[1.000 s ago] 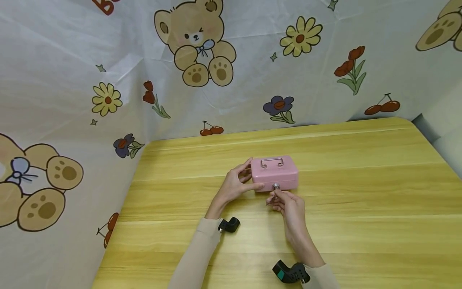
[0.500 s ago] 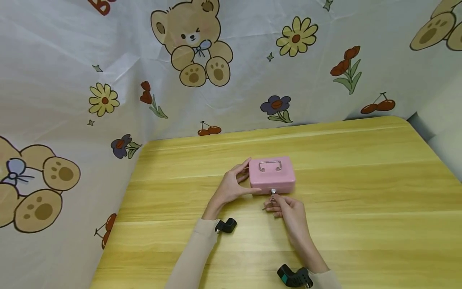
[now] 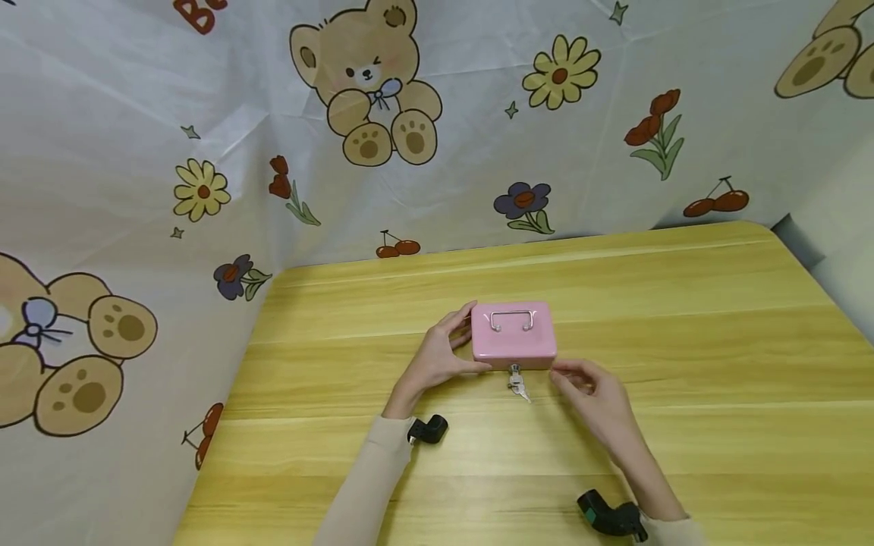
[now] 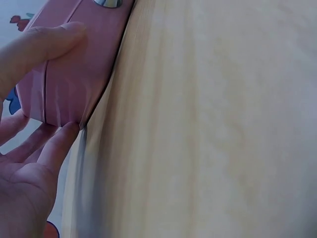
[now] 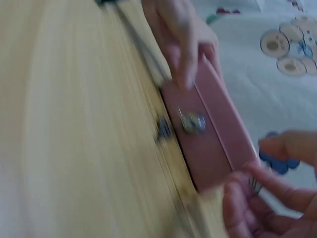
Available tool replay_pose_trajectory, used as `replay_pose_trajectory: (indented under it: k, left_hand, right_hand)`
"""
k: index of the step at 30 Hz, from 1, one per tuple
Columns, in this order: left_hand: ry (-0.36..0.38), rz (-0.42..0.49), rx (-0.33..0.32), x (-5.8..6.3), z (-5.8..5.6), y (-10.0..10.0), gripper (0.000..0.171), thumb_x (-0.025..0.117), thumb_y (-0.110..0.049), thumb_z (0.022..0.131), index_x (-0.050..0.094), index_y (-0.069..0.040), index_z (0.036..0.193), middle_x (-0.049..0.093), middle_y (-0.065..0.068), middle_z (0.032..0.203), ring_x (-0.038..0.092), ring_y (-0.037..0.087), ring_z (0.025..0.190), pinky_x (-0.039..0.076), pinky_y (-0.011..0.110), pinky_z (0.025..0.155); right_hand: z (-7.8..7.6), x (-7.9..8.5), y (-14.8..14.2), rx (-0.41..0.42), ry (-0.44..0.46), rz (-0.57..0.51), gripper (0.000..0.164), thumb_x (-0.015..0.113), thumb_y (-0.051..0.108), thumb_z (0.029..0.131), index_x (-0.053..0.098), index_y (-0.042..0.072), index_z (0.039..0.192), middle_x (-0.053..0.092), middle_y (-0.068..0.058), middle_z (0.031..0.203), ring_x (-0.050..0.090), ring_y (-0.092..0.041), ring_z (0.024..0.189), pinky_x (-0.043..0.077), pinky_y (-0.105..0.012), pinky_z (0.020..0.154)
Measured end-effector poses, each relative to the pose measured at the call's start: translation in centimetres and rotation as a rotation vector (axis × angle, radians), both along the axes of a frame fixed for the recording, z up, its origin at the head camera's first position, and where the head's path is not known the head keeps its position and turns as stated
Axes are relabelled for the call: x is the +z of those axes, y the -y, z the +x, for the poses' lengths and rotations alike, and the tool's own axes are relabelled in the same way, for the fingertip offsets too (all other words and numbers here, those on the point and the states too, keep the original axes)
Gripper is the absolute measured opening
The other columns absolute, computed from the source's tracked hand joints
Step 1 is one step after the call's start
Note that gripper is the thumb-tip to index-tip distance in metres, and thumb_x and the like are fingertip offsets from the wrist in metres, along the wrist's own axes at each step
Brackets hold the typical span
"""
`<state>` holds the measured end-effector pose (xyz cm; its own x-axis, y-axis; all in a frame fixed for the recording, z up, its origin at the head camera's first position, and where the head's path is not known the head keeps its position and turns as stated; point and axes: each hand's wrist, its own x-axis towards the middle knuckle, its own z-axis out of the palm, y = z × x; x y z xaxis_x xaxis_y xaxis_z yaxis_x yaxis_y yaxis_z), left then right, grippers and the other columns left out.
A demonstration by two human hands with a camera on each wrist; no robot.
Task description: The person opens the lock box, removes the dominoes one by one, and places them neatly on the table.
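A small pink metal cash box [image 3: 515, 341] with a wire handle [image 3: 512, 312] on its lid sits on the table, its lid down. From the silver lock [image 3: 515, 368] on its front hangs a bunch of keys [image 3: 519, 385]. My left hand [image 3: 437, 355] grips the box's left end; in the left wrist view the thumb [image 4: 59, 37] presses the front and the fingers lie against the end. My right hand [image 3: 597, 394] is at the box's right front corner with relaxed fingers, holding nothing. The right wrist view is blurred, so whether its fingertips touch the box is unclear.
The yellow wood-grain table [image 3: 683, 364] reaches back to a white cloth [image 3: 471, 129] printed with bears and flowers. That cloth also hangs along the left side. Black wrist cameras, such as the one on my right wrist [image 3: 608, 517], stick out above the tabletop.
My right hand has let go of the keys and moved right to the box's front corner. The keys now hang from the lock. The left hand keeps its grip.
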<state>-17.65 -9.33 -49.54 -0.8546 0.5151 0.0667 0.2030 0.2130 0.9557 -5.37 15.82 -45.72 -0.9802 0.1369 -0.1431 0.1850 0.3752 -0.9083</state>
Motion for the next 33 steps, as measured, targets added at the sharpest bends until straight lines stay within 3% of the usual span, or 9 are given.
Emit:
replay_pose_trajectory:
  k: [3, 7, 11, 14, 20, 22, 28, 33]
  left_hand:
    - [0.009, 0.001, -0.006, -0.2, 0.0, 0.0, 0.112, 0.095, 0.004, 0.071, 0.032, -0.005, 0.164, 0.039, 0.021, 0.160, 0.048, 0.037, 0.143, 0.046, 0.027, 0.113]
    - [0.010, -0.005, -0.011, -0.6, 0.2, 0.0, 0.112, 0.095, 0.002, 0.071, 0.032, -0.005, 0.164, 0.041, 0.019, 0.159, 0.047, 0.036, 0.145, 0.047, 0.026, 0.113]
    - [0.024, 0.000, -0.011, -0.9, 0.5, 0.0, 0.113, 0.095, 0.003, 0.070, 0.032, -0.005, 0.164, 0.040, 0.019, 0.160, 0.046, 0.035, 0.145, 0.047, 0.027, 0.113]
    - [0.032, 0.000, -0.015, -0.9, 0.5, -0.2, 0.113, 0.094, 0.003, 0.071, 0.031, -0.005, 0.164, 0.038, 0.020, 0.161, 0.045, 0.034, 0.146, 0.047, 0.027, 0.113]
    - [0.034, -0.013, 0.010, -0.5, 0.1, -0.2, 0.113, 0.094, 0.003, 0.072, 0.030, -0.007, 0.165, 0.036, 0.020, 0.163, 0.046, 0.036, 0.145, 0.047, 0.026, 0.112]
    - [0.041, -0.015, 0.013, -0.3, 0.0, -0.2, 0.114, 0.094, 0.004, 0.072, 0.030, -0.007, 0.165, 0.036, 0.020, 0.163, 0.046, 0.036, 0.145, 0.047, 0.027, 0.113]
    - [0.055, -0.001, 0.016, 0.1, -0.3, 0.1, 0.114, 0.094, 0.005, 0.072, 0.029, -0.008, 0.165, 0.036, 0.019, 0.163, 0.044, 0.034, 0.147, 0.046, 0.025, 0.113]
    - [0.060, 0.017, 0.021, 0.1, -0.5, 0.2, 0.114, 0.093, 0.006, 0.071, 0.031, -0.008, 0.165, 0.036, 0.019, 0.163, 0.043, 0.033, 0.148, 0.047, 0.025, 0.113]
  right_hand:
    - [-1.2, -0.4, -2.2, 0.063, -0.153, -0.016, 0.046, 0.077, 0.015, 0.097, 0.061, -0.003, 0.136, 0.064, -0.020, 0.130, 0.063, -0.013, 0.102, 0.056, -0.014, 0.081]
    - [-3.6, -1.4, -4.1, 0.219, -0.311, -0.058, 0.075, 0.085, 0.003, 0.087, 0.047, 0.002, 0.152, 0.046, -0.020, 0.150, 0.050, -0.033, 0.131, 0.051, -0.012, 0.100]
    - [-5.8, -2.8, -4.9, 0.405, -0.272, -0.166, 0.099, 0.088, 0.000, 0.082, 0.033, 0.006, 0.163, 0.028, -0.022, 0.164, 0.036, -0.051, 0.145, 0.048, -0.016, 0.107]
    - [-6.9, -3.8, -5.0, 0.491, -0.229, -0.256, 0.105, 0.086, -0.006, 0.081, 0.022, 0.001, 0.165, 0.022, -0.029, 0.166, 0.034, -0.055, 0.145, 0.048, -0.018, 0.108]
    - [-8.3, -4.5, -5.2, 0.532, -0.227, -0.333, 0.108, 0.084, -0.013, 0.080, 0.017, -0.006, 0.164, 0.023, -0.036, 0.164, 0.048, -0.017, 0.140, 0.047, -0.020, 0.111]
    - [-8.6, -4.4, -5.3, 0.545, -0.209, -0.345, 0.108, 0.084, -0.012, 0.080, 0.016, -0.006, 0.164, 0.021, -0.036, 0.164, 0.048, -0.014, 0.139, 0.048, -0.022, 0.110]
    - [-9.4, -4.0, -5.4, 0.559, -0.166, -0.357, 0.110, 0.084, -0.015, 0.078, 0.017, -0.004, 0.164, 0.019, -0.032, 0.167, 0.031, -0.047, 0.148, 0.048, -0.023, 0.110]
    - [-9.9, -3.7, -5.3, 0.570, -0.143, -0.360, 0.110, 0.084, -0.015, 0.078, 0.019, -0.002, 0.165, 0.017, -0.031, 0.168, 0.023, -0.054, 0.150, 0.049, -0.023, 0.109]
